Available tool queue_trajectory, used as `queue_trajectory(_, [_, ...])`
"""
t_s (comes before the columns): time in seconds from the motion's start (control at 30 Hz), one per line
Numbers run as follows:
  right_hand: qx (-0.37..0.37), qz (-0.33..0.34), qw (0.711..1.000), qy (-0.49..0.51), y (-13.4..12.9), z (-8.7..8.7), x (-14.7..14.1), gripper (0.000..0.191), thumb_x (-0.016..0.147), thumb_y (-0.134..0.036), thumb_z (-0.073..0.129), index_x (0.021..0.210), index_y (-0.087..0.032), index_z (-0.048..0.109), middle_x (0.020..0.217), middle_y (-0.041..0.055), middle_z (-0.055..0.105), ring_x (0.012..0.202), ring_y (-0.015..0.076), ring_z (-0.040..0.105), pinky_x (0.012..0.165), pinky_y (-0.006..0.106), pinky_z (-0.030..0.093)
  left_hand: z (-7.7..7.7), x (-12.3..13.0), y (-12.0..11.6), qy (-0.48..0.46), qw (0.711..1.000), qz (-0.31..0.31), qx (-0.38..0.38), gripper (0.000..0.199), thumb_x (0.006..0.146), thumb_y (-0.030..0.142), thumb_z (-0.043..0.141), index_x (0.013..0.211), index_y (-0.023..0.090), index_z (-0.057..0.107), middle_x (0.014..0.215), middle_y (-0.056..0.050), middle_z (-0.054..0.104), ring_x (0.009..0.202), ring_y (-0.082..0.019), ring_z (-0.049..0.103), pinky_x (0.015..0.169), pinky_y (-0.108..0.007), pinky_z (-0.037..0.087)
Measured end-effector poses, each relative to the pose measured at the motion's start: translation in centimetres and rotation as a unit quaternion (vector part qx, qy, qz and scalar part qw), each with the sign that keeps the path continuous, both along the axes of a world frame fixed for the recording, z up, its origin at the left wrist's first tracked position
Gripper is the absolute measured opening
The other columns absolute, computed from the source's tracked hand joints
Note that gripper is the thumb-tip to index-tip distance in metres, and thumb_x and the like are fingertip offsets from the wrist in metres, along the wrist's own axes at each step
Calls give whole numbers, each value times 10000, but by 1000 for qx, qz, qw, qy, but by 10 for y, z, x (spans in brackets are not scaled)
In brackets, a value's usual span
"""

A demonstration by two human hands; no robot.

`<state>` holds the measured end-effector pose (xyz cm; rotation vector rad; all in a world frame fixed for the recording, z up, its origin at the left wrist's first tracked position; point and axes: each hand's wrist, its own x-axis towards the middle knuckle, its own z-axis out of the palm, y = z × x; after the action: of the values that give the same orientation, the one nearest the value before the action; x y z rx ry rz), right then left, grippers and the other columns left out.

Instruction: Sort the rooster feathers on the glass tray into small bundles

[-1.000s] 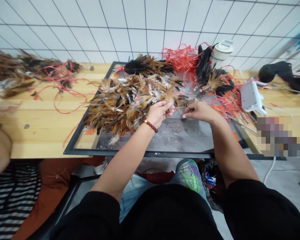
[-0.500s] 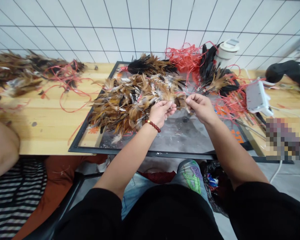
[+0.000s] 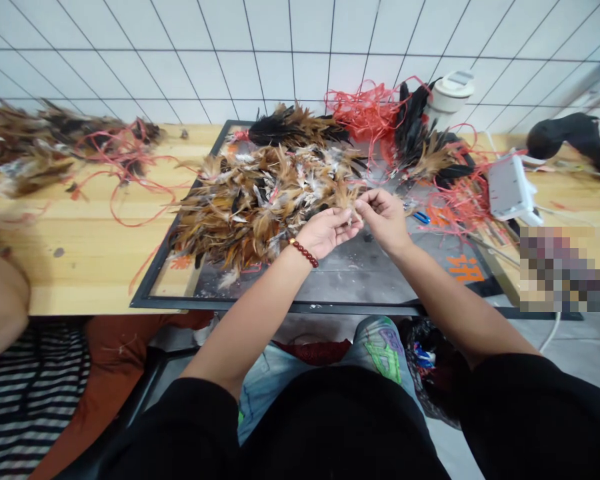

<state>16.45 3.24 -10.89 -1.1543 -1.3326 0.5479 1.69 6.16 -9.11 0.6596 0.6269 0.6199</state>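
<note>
A broad heap of brown, black and white feathers (image 3: 250,207) lies on the dark framed board (image 3: 300,290). At its right edge my left hand (image 3: 327,232), palm up with a red bead bracelet (image 3: 305,253) at the wrist, pinches a small pale tuft of feathers. My right hand (image 3: 384,220) is closed beside it, thumb and finger pressed together on the same light tuft. The fingertips of both hands nearly touch. Blue-handled scissors (image 3: 421,217) lie just right of my right hand.
Red plastic string (image 3: 367,110) and a black feather bundle (image 3: 415,123) sit at the back, near a white lidded container (image 3: 450,97). A white box-like device (image 3: 513,188) stands right. More feathers (image 3: 30,140) lie far left, where a person's arm (image 3: 0,303) shows.
My right hand has moved left and met my left hand at the tuft. The blue handle beside it now shows more fully. The whole view has shifted slightly.
</note>
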Motion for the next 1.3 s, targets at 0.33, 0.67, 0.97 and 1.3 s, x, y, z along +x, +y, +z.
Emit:
queue_trajectory(0.33, [77, -80, 984, -138, -8, 1, -2, 324, 851, -533, 664, 832, -212, 625, 767, 4, 636, 683, 138, 576, 702, 304, 524, 2, 2, -4, 23, 1000, -8, 2, 175, 921, 59, 572, 758, 116, 549, 638, -17, 655, 588, -72, 639, 645, -187, 515])
queue_trajectory(0.67, [-104, 84, 986, 99, 1, 2, 4, 514, 692, -675, 759, 918, -231, 633, 844, 11, 643, 777, 143, 608, 726, 279, 527, 7, 1, -4, 15, 997, 77, 21, 191, 870, 87, 669, 732, 131, 544, 627, 23, 627, 554, -42, 587, 583, -157, 450])
queue_trajectory(0.97, [-147, 200, 950, 189, -4, 9, 5, 385, 595, -494, 894, 797, -207, 734, 852, 14, 697, 759, 125, 626, 744, 262, 535, 7, -2, 0, 25, 999, -32, -7, 147, 885, 32, 615, 751, 83, 644, 628, -20, 656, 532, -46, 609, 566, -146, 480])
queue_trajectory(1.3, [-125, 104, 976, 146, 0, 8, 9, 367, 578, -507, 879, 699, -200, 720, 805, 23, 695, 757, 151, 617, 678, 283, 512, 3, 1, -6, 70, 992, -18, 103, 95, 831, 173, 740, 841, 85, 705, 783, -82, 752, 639, -112, 702, 664, -224, 558])
